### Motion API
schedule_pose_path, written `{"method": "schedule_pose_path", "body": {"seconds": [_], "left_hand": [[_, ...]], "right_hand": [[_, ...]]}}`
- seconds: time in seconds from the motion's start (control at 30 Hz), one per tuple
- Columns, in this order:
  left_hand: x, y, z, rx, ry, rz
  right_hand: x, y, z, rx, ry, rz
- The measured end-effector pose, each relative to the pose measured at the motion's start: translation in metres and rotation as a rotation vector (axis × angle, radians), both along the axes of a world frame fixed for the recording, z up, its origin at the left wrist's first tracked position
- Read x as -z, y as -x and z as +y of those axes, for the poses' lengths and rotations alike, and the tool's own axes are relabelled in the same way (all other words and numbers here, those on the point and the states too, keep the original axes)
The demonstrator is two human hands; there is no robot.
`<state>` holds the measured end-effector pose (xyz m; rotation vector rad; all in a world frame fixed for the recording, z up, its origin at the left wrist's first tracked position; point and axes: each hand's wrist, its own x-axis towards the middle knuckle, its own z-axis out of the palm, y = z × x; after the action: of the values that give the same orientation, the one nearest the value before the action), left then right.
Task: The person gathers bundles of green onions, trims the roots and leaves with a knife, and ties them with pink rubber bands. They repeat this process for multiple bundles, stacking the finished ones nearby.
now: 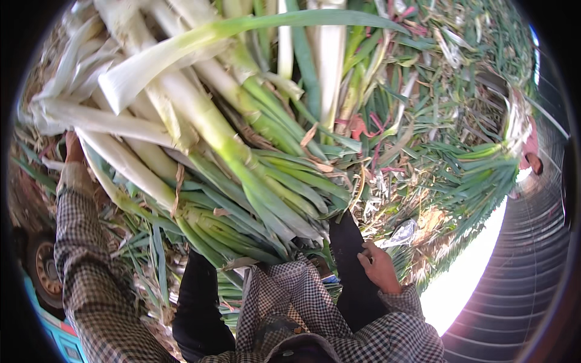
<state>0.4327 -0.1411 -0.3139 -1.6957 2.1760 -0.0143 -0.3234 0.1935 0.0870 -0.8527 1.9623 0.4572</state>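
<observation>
A large heap of long green onions (199, 118) lies before me and over my lap. Their thick white stems point up and left, and their green leaves (272, 204) reach down between my knees. A loose stalk (181, 50) with a white cut-looking end arches across the top of the pile. My left hand (72, 147) is at the far left, mostly hidden beneath the white stem ends, so its grip does not show. My right hand (381, 270) has its fingers curled beside my black-trousered right knee (347, 245); whether anything is inside it is unclear.
Leaf scraps and dry husks (390, 181) cover the ground, with red ties (358, 127) among them. To the right is another green onion bunch (490, 168). A clear plastic scrap (404, 233) lies below it. A wheel (45, 267) and turquoise bodywork (59, 338) are at lower left; dark ribbed sheeting (513, 281) curves along the right.
</observation>
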Motion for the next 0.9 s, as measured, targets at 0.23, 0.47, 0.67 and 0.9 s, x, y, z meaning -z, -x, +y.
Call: {"method": "schedule_pose_path", "body": {"seconds": [0.23,0.47,0.67,0.9], "left_hand": [[-0.153,0.067,0.025,-0.703,0.308,0.932],[-0.363,0.304,0.090,-0.347,0.206,1.608],[-0.362,0.574,0.104,-1.201,-0.529,1.764],[-0.322,0.699,0.075,-0.980,-0.619,1.437]], "right_hand": [[0.004,0.006,0.012,0.070,0.022,-0.033],[0.009,0.024,0.041,-0.002,0.136,-0.112],[-0.007,0.042,0.072,0.133,0.280,-0.118],[-0.021,0.100,0.094,0.479,0.433,-0.116]]}}
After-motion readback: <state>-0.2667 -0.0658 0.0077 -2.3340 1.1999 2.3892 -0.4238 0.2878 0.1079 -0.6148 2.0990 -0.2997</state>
